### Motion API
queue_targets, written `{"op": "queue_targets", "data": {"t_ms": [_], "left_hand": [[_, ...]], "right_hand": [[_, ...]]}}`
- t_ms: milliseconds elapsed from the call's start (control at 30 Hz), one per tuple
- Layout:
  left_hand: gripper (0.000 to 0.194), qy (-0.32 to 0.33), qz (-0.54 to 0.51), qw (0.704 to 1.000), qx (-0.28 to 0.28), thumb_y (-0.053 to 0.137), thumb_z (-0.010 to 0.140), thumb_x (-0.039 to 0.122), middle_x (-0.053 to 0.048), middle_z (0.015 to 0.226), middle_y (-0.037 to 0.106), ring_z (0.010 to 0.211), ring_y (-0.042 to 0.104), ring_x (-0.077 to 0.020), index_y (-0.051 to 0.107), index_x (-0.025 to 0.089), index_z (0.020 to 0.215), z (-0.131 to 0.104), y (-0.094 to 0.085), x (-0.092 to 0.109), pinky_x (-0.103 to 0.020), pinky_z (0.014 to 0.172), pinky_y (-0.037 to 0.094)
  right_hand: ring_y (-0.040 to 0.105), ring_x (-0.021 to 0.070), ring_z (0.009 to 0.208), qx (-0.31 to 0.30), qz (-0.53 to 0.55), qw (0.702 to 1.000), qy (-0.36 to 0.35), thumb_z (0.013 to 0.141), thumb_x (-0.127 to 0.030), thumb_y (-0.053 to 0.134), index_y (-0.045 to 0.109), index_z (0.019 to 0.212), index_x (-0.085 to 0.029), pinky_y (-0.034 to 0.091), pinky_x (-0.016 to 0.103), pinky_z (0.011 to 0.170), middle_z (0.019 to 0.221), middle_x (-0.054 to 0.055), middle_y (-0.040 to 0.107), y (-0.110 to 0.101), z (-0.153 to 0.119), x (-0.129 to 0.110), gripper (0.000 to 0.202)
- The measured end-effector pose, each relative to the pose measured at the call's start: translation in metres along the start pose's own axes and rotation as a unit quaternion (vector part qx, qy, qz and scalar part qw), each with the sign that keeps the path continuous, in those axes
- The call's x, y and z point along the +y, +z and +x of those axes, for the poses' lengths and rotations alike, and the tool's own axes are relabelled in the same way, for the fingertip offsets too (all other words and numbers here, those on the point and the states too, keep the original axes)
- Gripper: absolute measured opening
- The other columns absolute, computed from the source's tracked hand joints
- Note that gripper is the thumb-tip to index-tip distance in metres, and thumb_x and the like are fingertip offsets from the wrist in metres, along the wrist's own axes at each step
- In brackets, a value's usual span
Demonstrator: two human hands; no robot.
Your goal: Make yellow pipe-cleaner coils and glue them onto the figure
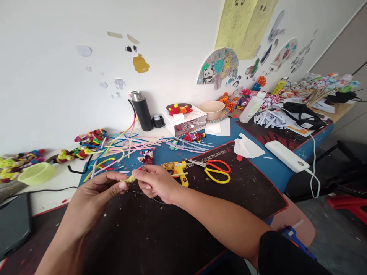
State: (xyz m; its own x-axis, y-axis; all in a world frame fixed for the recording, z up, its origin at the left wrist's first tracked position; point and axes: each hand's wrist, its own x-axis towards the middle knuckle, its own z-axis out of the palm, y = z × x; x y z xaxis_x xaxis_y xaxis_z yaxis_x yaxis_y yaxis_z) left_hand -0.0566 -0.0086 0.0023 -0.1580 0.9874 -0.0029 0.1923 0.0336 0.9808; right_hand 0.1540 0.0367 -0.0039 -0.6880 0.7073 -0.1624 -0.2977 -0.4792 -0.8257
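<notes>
Fingers [114, 176] curled, left hand [93, 195] and right hand [158, 183] pinch a yellow piece [130, 179]

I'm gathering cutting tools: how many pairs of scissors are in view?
1: the scissors with orange and yellow handles, lying on the dark mat, right of the yellow glue gun. More may be hidden.

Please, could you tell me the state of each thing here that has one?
Left hand: pinching the yellow piece.
Right hand: pinching its other end.
Glue gun: lying on its side.
Scissors: lying flat, open or shut unclear.
Black flask: upright.
White bottle: capped.
White device: cable plugged in.
</notes>
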Motion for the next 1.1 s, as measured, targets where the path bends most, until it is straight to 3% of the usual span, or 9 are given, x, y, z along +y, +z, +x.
{"op": "queue_targets", "data": {"t_ms": [167,400,833,1100], "left_hand": [[0.037,0.004,0.006,1.000,-0.001,0.103,0.065,0.058,-0.003,0.080,0.081,0.076,0.070,-0.0231,0.090,0.028,0.083,-0.001,-0.002,-0.002,-0.031,0.070,0.059],[0.038,-0.014,0.001,1.000,-0.024,0.106,0.060,0.056,-0.004,0.076,0.080,0.073,0.070,-0.0241,0.091,0.028,0.080,-0.003,-0.009,-0.001,-0.033,0.069,0.061],[0.048,-0.041,0.025,0.998,-0.039,0.107,0.050,0.066,-0.006,0.070,0.078,0.066,0.068,-0.0217,0.090,0.027,0.071,-0.004,-0.006,0.011,-0.032,0.064,0.059],[0.046,-0.001,0.008,0.999,-0.035,0.105,0.060,0.066,-0.004,0.074,0.079,0.071,0.068,-0.0204,0.091,0.027,0.079,-0.004,-0.003,0.010,-0.028,0.065,0.059]], "right_hand": [[0.023,0.0060,0.046,-0.010,0.002,1.000,-0.001,0.095,-0.058,0.086,0.047,0.082,-0.024,0.012,0.026,0.049,0.057,-0.013,0.038,0.001,-0.001,-0.002,0.054],[0.025,0.0053,0.047,-0.033,0.008,0.999,0.024,0.086,-0.056,0.095,0.051,0.082,-0.023,0.012,0.025,0.049,0.056,-0.014,0.039,-0.001,-0.002,-0.004,0.056],[0.025,0.0053,0.048,-0.074,0.016,0.997,0.023,0.072,-0.053,0.104,0.055,0.082,-0.022,0.012,0.025,0.048,0.055,-0.014,0.040,-0.005,-0.002,-0.001,0.059],[0.024,0.0041,0.045,-0.060,0.028,0.998,0.015,0.081,-0.057,0.097,0.048,0.079,-0.023,0.009,0.028,0.049,0.057,-0.014,0.042,-0.004,-0.001,-0.002,0.060]]}}
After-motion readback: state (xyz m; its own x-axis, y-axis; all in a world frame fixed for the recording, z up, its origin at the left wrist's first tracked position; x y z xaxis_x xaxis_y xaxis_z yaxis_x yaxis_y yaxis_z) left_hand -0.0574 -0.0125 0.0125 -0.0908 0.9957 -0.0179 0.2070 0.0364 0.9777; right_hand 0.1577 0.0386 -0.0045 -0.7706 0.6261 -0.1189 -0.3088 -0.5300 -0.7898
